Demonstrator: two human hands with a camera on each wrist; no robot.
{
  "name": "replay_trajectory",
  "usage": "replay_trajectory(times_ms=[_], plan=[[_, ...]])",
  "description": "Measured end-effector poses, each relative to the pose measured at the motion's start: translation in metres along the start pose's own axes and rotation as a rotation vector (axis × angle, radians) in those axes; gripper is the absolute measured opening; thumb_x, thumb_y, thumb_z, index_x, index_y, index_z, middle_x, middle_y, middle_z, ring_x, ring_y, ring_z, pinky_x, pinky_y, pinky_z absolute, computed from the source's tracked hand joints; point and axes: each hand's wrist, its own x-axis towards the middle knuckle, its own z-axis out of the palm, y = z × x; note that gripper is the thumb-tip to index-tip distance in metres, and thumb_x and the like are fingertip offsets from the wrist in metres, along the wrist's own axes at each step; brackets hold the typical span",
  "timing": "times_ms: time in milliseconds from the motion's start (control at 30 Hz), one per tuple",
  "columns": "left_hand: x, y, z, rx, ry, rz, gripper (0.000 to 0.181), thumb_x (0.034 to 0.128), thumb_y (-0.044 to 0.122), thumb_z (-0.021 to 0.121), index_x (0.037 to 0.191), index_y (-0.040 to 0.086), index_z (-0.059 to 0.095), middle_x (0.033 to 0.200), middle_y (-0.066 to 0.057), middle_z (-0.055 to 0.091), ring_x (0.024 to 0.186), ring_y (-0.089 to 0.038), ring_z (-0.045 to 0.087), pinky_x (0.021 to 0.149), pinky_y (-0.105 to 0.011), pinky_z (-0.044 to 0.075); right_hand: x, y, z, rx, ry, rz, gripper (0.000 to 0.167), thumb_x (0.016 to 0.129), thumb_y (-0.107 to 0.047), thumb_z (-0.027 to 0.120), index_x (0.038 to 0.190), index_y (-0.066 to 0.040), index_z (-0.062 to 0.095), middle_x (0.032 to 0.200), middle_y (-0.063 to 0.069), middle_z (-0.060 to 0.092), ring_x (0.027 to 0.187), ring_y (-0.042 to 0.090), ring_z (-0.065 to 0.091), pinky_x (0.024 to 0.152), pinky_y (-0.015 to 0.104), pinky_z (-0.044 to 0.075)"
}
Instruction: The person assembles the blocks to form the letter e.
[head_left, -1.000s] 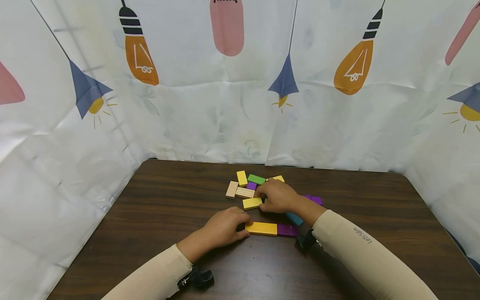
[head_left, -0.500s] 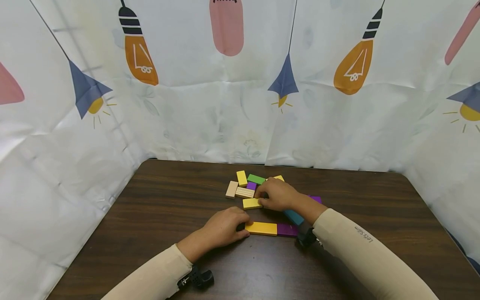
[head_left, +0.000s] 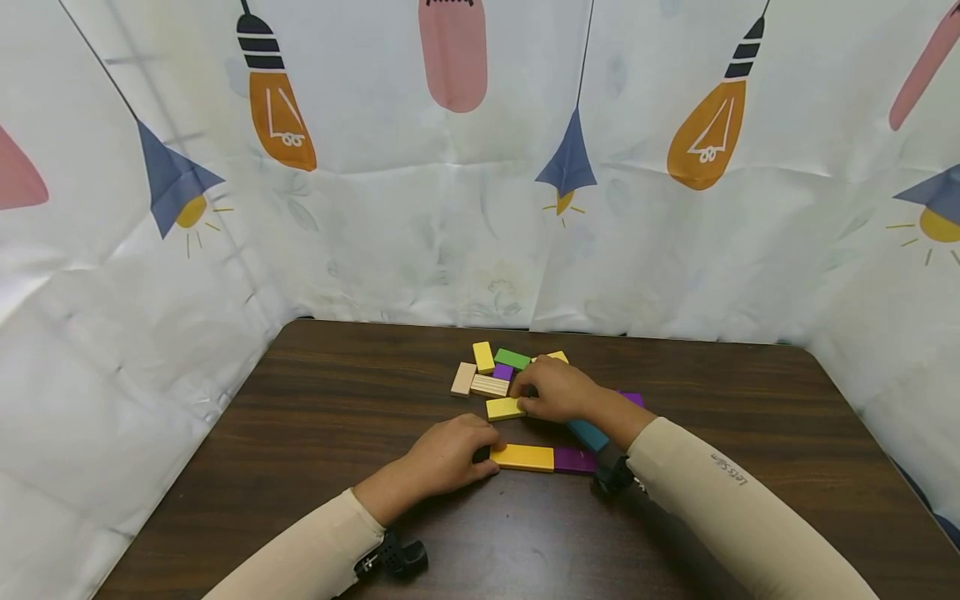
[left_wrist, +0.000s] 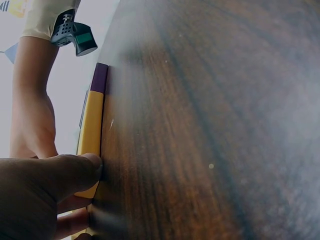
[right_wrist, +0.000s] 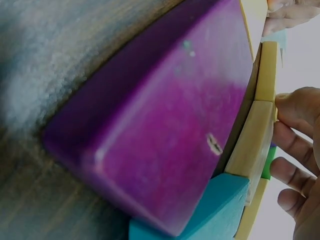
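In the head view my left hand (head_left: pixel 450 454) holds the left end of a long orange-yellow block (head_left: pixel 525 457). Its thumb lies along the near side of this block in the left wrist view. A dark purple block (head_left: pixel 573 461) butts against the other end. Farther back, my right hand (head_left: pixel 558 392) pinches the right end of a shorter yellow block (head_left: pixel 498 409) between thumb and index finger. A plain wooden block (right_wrist: pixel 252 145), hidden under this hand in the head view, meets that yellow block. Beyond it lies a blue block (right_wrist: pixel 217 205), partly under my right forearm.
Behind the hands lie a green block (head_left: pixel 513 358), a small purple block (head_left: pixel 503 372), a striped wooden block (head_left: pixel 490 385) and several others. Another purple block (head_left: pixel 633 398) shows past my right forearm. A printed curtain (head_left: pixel 450 242) hangs behind the brown table (head_left: pixel 360 392).
My right thumb has drawn in toward the fingers at the yellow block's end. More of the blue block shows beside the right forearm, and less of the purple beyond it. The left hand stays still.
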Motion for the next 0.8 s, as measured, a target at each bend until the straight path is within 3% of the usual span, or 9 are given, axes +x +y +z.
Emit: replay_trajectory(times_ms=[167, 433, 800], plan=[[0.000, 0.000, 0.000, -0.001, -0.005, 0.000, 0.019, 0.0883, 0.029, 0.083, 0.102, 0.019, 0.076, 0.101, 0.007, 0.068, 0.099, -0.013, 0.063, 0.079, -0.033, 0.055, -0.004, 0.002, -0.001, 0.009, 0.035, 0.004, 0.016, 0.094, -0.020, 0.072, 0.108, -0.018, 0.079, 0.104, -0.008, 0.071, 0.098, 0.016, 0.057, 0.086, 0.038, 0.050], [0.000, 0.000, -0.001, 0.001, -0.005, 0.002, 0.019, 0.0883, 0.028, 0.083, 0.103, 0.018, 0.076, 0.100, 0.007, 0.068, 0.099, -0.014, 0.063, 0.080, -0.034, 0.055, -0.023, 0.004, -0.008, 0.063, 0.043, 0.040, 0.024, 0.098, -0.022, 0.069, 0.119, -0.013, 0.075, 0.119, -0.001, 0.069, 0.114, 0.020, 0.061, 0.099, 0.044, 0.050], [0.000, 0.000, -0.001, 0.008, 0.003, 0.011, 0.018, 0.0880, 0.029, 0.083, 0.102, 0.019, 0.076, 0.099, 0.007, 0.068, 0.097, -0.014, 0.063, 0.079, -0.033, 0.055, -0.063, 0.002, -0.012, 0.132, 0.031, -0.044, 0.024, 0.099, -0.019, 0.067, 0.120, -0.009, 0.073, 0.109, -0.002, 0.067, 0.096, 0.016, 0.063, 0.082, 0.036, 0.055]])
